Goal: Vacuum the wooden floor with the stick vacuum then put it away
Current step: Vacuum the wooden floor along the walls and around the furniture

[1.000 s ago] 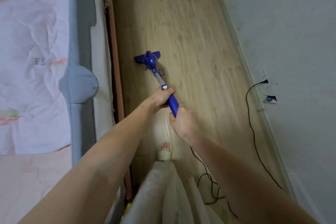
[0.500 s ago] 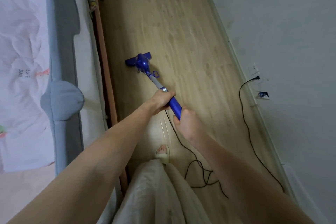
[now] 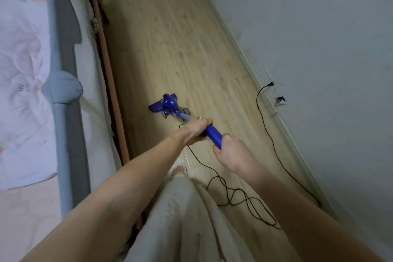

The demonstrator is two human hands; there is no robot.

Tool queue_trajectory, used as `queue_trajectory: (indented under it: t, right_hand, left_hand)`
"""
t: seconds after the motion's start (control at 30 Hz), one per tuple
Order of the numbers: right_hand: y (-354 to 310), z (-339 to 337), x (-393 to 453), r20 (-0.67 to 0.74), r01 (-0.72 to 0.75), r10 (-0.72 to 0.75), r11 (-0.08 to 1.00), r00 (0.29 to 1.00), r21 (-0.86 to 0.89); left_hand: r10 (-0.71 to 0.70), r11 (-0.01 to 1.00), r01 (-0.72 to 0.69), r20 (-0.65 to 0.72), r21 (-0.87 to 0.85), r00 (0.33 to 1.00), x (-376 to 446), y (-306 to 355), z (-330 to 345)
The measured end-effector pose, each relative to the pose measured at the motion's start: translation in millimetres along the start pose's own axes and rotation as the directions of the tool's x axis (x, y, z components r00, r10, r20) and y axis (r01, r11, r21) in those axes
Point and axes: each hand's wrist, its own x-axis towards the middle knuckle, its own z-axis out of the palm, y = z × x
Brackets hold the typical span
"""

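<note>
A blue stick vacuum (image 3: 213, 134) slants down to its blue floor head (image 3: 164, 105), which rests on the light wooden floor (image 3: 170, 38) beside the bed. My left hand (image 3: 196, 128) grips the tube where grey metal meets the blue part. My right hand (image 3: 231, 151) grips the upper end of the blue handle, just behind the left. Both arms reach forward over my beige trousers and one slippered foot (image 3: 178, 171).
A bed with a grey padded rail (image 3: 63, 91) and pink bedding runs along the left. A white wall (image 3: 319, 49) closes the right side. The black power cord (image 3: 268, 134) runs from a wall socket (image 3: 271, 85) along the skirting and loops on the floor near my feet.
The vacuum head has been drawn back toward me along the floor beside the bed. More of the cord loops now show near my feet. Both hands keep their hold.
</note>
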Motion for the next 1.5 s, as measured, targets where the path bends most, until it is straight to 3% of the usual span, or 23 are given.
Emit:
queue_trajectory:
  t: [0.17, 0.43, 0.83, 1.07, 1.23, 1.33, 1.5]
  right_hand:
    - [11.6, -5.0, -63.4, 0.014, 0.003, -0.004, 0.998, 1.0, 0.055]
    - [-7.1, 42.0, -76.2, 0.056, -0.116, 0.101, 0.893, 0.993, 0.435]
    - [-25.0, 65.2, 42.7, 0.052, -0.163, 0.156, 0.894, 0.986, 0.417]
    - [-78.8, 62.4, 146.3, 0.154, -0.218, 0.168, 0.882, 0.974, 0.417]
    - [-116.2, 47.8, 205.4, 0.115, -0.099, 0.053, 0.892, 0.992, 0.44]
    - [-125.2, 34.5, 228.4, 0.129, -0.085, 0.024, 0.865, 0.991, 0.495]
    - [-119.2, 24.4, 242.4, 0.231, -0.194, 0.074, 0.809, 0.97, 0.555]
  left_hand:
    - [-0.042, 0.997, 0.048, 0.09, -0.064, 0.995, -39.2, -27.5, 18.2]
    - [-0.079, 0.994, 0.069, 0.118, 0.088, 0.99, -49.1, -45.5, -6.5]
    - [-0.003, 0.992, 0.004, -0.009, 0.125, 1.0, 55.9, -16.3, -44.5]
    - [0.013, 0.991, 0.004, -0.13, 0.132, 0.991, 132.4, 35.1, -99.1]
    - [-0.012, 0.999, 0.022, -0.201, 0.046, 0.979, 169.6, 80.6, -139.9]
    - [-0.037, 0.999, 0.043, -0.203, 0.026, 0.978, 181.1, 103.4, -153.1]
    - [-0.047, 0.997, 0.056, -0.171, 0.05, 0.984, 186.0, 115.6, -147.2]
